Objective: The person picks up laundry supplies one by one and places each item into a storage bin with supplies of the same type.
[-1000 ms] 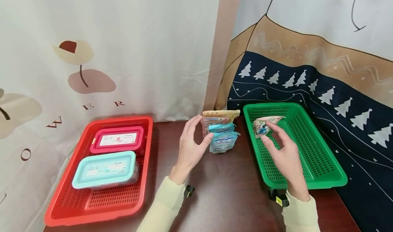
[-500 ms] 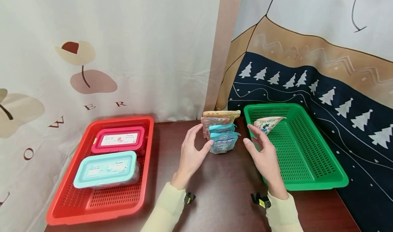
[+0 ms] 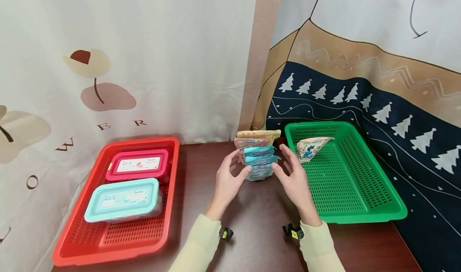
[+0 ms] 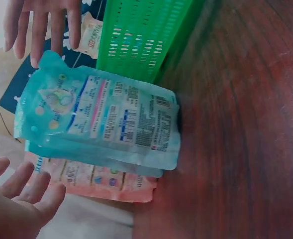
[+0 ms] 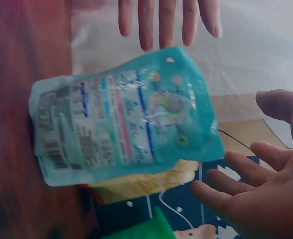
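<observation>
A row of upright refill pouches stands at the back of the table. In front are a blue pouch (image 3: 261, 171) and another blue one (image 3: 258, 151); behind them come a pink pouch (image 3: 241, 144) and a yellow pouch (image 3: 257, 134). My left hand (image 3: 227, 184) is just left of the row, its fingers spread and relaxed. On the other side, my right hand (image 3: 297, 186) has its thumb near the front pouch's top corner, and contact there is unclear. Both wrist views show the front blue pouch (image 4: 99, 112) between the hands, neither one gripping it.
On the right, a green basket (image 3: 360, 218) holds a patterned pouch (image 3: 307, 149) leaning at its far left. A red basket (image 3: 115, 256) on the left contains a pink-lidded box (image 3: 138, 164) and a blue-lidded box (image 3: 122, 198). Curtains hang behind the dark wooden table (image 3: 259, 232).
My right hand has come left from the patterned pouch, now left in the green basket, to the right side of the row. My left hand has barely moved.
</observation>
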`<state>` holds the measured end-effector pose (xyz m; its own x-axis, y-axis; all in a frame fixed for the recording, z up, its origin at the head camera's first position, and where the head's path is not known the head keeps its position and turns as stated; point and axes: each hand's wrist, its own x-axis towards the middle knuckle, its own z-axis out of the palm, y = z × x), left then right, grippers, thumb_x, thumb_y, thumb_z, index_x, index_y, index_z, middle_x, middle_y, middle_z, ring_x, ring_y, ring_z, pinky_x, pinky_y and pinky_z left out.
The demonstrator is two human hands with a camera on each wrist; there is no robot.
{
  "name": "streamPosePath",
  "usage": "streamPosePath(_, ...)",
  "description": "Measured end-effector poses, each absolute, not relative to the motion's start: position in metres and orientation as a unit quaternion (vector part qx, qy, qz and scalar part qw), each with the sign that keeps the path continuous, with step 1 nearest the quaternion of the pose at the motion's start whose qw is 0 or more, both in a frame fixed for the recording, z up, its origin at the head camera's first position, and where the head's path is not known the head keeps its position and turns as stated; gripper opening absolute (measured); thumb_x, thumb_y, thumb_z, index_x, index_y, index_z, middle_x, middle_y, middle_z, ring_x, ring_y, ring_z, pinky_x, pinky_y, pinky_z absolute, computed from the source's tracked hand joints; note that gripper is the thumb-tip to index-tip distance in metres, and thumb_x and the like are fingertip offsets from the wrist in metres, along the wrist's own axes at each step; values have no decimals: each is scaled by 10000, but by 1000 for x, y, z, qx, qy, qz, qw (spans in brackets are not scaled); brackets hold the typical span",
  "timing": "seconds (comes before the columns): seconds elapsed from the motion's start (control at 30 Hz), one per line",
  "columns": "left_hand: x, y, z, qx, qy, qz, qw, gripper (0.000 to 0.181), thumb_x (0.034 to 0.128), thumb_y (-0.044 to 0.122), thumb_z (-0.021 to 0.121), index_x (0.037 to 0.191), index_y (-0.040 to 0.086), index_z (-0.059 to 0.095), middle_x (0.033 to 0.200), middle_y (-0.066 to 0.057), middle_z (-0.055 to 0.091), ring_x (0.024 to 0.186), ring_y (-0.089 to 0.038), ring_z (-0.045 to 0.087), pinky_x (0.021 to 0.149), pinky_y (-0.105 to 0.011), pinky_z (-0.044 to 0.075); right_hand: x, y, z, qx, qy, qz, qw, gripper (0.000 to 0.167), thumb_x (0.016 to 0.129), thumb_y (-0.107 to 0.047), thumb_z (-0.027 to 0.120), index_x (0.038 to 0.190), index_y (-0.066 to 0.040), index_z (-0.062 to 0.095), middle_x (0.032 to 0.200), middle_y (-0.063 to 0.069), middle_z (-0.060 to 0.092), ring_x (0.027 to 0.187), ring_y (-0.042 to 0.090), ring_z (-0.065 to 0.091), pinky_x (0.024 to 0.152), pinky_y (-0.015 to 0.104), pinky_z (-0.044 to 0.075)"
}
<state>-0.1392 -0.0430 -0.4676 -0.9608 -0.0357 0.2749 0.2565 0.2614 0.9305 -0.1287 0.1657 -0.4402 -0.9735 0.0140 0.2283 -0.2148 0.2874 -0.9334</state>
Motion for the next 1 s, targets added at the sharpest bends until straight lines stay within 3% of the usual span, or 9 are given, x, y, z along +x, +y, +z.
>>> streamPosePath(0.43,-147,-33,-480,-72,-759,-636,118,515,924,153,803,1396,83,608,1291,-92,677,1158,-242,659,1042,-401,512,-141,156,-460,55,-799,590,98,691,995,-133,706,1593,-59,370,1612,157,401,1492,330,366,1185,569,307)
streamPosePath(0.63,-150,-29,-482,-65,-765,-629,124,442,912,158,815,1325,91,671,1236,-107,705,1143,-266,680,1002,-399,540,-140,153,-462,17,-790,603,108,649,1010,-157,688,1576,-51,387,1610,156,397,1499,312,364,1200,515,305)
streamPosePath(0.9,-159,-26,-485,-65,-788,-602,116,324,900,190,828,1191,89,727,1094,-90,753,1035,-271,703,922,-549,541,-139,148,-466,3,-796,594,120,555,1000,-144,701,1482,-6,464,1503,208,490,1413,372,474,1154,536,378)
streamPosePath(1.0,-162,-26,-485,-67,-791,-598,112,281,905,197,822,1153,94,741,1063,-71,763,1020,-240,702,905,-547,545,-140,148,-467,4,-802,587,116,516,1002,-148,699,1458,-15,498,1476,211,527,1376,383,513,1132,558,400)
